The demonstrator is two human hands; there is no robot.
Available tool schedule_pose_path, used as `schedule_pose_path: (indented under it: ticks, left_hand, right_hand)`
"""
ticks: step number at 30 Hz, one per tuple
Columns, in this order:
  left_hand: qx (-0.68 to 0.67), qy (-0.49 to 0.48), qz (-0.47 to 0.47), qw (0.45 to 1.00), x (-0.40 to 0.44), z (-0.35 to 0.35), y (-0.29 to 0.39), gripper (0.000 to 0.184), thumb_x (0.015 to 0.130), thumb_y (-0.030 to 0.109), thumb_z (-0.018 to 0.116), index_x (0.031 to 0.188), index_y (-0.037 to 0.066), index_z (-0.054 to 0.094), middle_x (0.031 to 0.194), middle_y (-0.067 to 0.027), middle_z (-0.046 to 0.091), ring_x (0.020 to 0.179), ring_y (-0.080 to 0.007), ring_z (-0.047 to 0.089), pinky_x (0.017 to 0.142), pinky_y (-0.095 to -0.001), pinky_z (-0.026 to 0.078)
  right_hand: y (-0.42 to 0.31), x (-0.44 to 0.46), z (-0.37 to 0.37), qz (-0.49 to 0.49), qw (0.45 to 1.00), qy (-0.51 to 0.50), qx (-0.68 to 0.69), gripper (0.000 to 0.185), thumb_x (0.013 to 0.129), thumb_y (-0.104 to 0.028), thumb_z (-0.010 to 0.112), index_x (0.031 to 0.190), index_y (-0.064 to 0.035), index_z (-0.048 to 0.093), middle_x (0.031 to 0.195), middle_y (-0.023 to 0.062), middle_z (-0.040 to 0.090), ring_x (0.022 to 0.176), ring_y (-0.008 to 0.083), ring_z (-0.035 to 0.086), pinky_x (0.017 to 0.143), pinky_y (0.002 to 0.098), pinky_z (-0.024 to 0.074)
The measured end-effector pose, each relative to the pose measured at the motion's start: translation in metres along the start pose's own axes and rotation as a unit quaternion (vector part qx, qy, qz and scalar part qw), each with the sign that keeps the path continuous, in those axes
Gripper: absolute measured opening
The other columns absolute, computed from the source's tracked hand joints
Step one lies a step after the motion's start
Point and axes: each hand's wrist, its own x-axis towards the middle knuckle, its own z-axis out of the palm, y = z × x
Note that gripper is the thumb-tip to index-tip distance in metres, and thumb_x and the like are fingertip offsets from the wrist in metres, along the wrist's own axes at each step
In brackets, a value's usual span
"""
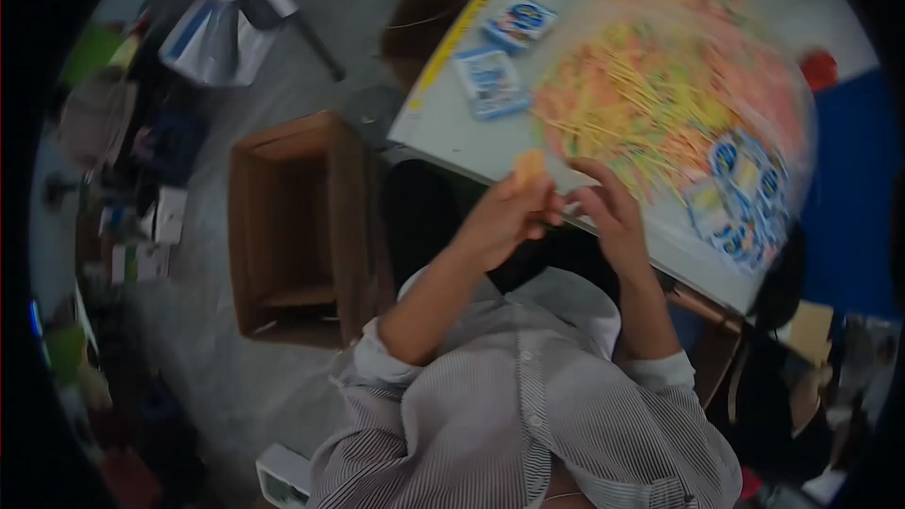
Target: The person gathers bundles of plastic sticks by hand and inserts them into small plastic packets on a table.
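My left hand (pixel 509 217) is closed around a small, flat orange piece (pixel 530 168), which sticks up above the fingers. Its exact kind is too blurred to tell. Close beside it, my right hand (pixel 611 219) has its fingers curved and apart, with nothing visible between them. Both hands are in front of the table's near edge. Beyond them lies a big heap of thin yellow, orange and green sticks (pixel 622 94) in clear plastic. Several blue-and-white packets (pixel 740 198) rest at the heap's right side.
Two more blue-and-white packs, one nearer (pixel 492 83) and one farther (pixel 520 23), lie on the white table (pixel 438 123) near its yellow-marked edge. An open cardboard box (pixel 250 226) stands on the floor at left. Another person's arm (pixel 809 396) shows at right.
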Motion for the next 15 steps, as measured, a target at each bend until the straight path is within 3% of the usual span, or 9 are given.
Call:
schedule_pose_path:
  ticks: [3, 8, 10, 15]
  left_hand:
    - [-0.031, -0.074, -0.05, 0.995, 0.009, 0.011, -0.003, 0.018, 0.087, 0.023, 0.04, 0.091, 0.007, 0.046, 0.076, -0.0003, 0.048, 0.059, -0.0054, 0.043, 0.045, -0.0146, 0.032]
    - [0.005, -0.104, -0.058, 0.993, 0.026, 0.024, -0.022, 0.017, 0.088, 0.021, 0.037, 0.092, 0.006, 0.043, 0.077, -0.0012, 0.045, 0.059, -0.0039, 0.038, 0.044, -0.0127, 0.03]
    - [0.017, -0.091, -0.06, 0.994, 0.03, 0.028, -0.027, 0.017, 0.088, 0.022, 0.037, 0.092, 0.006, 0.044, 0.077, -0.0004, 0.045, 0.058, -0.0036, 0.038, 0.044, -0.013, 0.03]
    - [0.023, -0.031, -0.012, 0.999, 0.035, 0.029, -0.037, 0.018, 0.088, 0.022, 0.037, 0.092, 0.006, 0.044, 0.075, 0.0004, 0.045, 0.055, -0.0032, 0.035, 0.044, -0.0136, 0.029]
  right_hand:
    - [0.012, 0.002, -0.015, 0.031, 0.998, 0.023, 0.054, 0.029, 0.082, -0.013, 0.046, 0.108, -0.0007, 0.046, 0.087, 0.0039, 0.054, 0.067, 0.0079, 0.05, 0.061, 0.0213, 0.0406]
    - [0.014, 0.003, -0.028, 0.077, 0.982, 0.012, 0.169, 0.021, 0.081, -0.012, 0.049, 0.097, 0.0003, 0.052, 0.076, 0.0017, 0.054, 0.061, 0.0065, 0.05, 0.056, 0.0196, 0.0401]
    - [0.024, 0.007, -0.033, 0.048, 0.994, 0.006, 0.096, 0.014, 0.08, -0.01, 0.052, 0.087, 0.0012, 0.055, 0.07, 0.0017, 0.053, 0.054, 0.0061, 0.049, 0.05, 0.0174, 0.0386]
    - [0.032, 0.011, -0.03, 0.075, 0.979, 0.038, 0.186, 0.01, 0.078, -0.008, 0.054, 0.076, 0.0013, 0.054, 0.065, 0.0014, 0.052, 0.05, 0.0049, 0.048, 0.046, 0.0163, 0.0377]
